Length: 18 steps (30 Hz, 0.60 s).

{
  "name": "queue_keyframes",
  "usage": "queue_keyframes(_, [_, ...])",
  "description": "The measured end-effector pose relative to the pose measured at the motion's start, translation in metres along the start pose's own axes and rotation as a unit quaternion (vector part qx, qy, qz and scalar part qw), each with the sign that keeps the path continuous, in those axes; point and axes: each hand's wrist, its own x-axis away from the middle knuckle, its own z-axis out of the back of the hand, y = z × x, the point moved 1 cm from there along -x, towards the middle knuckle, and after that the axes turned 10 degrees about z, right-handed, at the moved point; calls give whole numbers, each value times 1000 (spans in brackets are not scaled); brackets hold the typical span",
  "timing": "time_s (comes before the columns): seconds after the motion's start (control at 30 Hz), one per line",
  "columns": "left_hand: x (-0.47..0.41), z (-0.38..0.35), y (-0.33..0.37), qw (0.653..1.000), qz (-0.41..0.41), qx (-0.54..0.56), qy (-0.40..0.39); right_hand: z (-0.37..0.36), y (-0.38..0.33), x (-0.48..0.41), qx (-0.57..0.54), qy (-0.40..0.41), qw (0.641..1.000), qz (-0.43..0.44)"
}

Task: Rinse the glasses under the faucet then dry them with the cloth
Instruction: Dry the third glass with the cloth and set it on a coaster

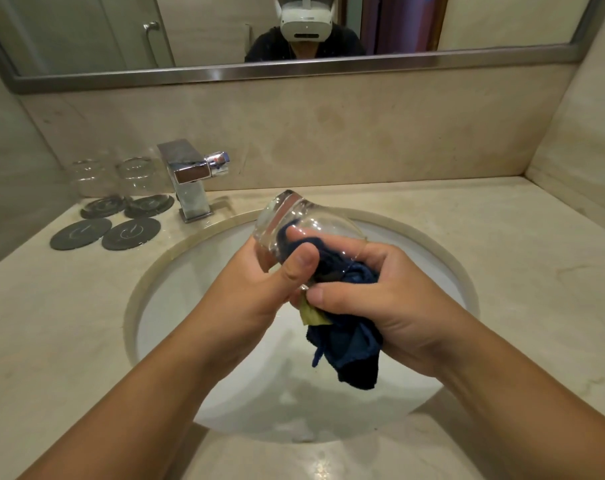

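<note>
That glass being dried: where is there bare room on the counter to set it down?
Two empty coasters lie left of the sink; the counter right of the sink is bare stone. The back-left corner is crowded: two glasses on coasters beside the faucet.

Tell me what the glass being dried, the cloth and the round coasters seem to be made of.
Glass: clear glass, glossy; see-through, with bright highlights.
Cloth: dark blue soft textile, matte, perhaps terry or microfibre; it bunches and drapes.
Coasters: dark grey, matte, maybe rubber or silicone; the look leaves it open.
</note>
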Motion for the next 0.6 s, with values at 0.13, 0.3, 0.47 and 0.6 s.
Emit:
queue_keyframes(0.13, [-3, 2, 1, 999, -3, 28, 19, 4, 1, -1, -85, 14, 996, -13])
queue_keyframes(0.3, [-3, -2, 0, 999, 5, 42, -4, 5, 2, -2, -82, 28, 996, -5])
queue_keyframes(0.47, [-4, -4, -2, 999, 3, 50, 13, 2, 2, 0, -85, -10, 996, -15])
queue_keyframes(0.6, [-1, 0, 3, 1000, -2, 29, -4, 2, -1, 1, -148, -24, 989, -8])
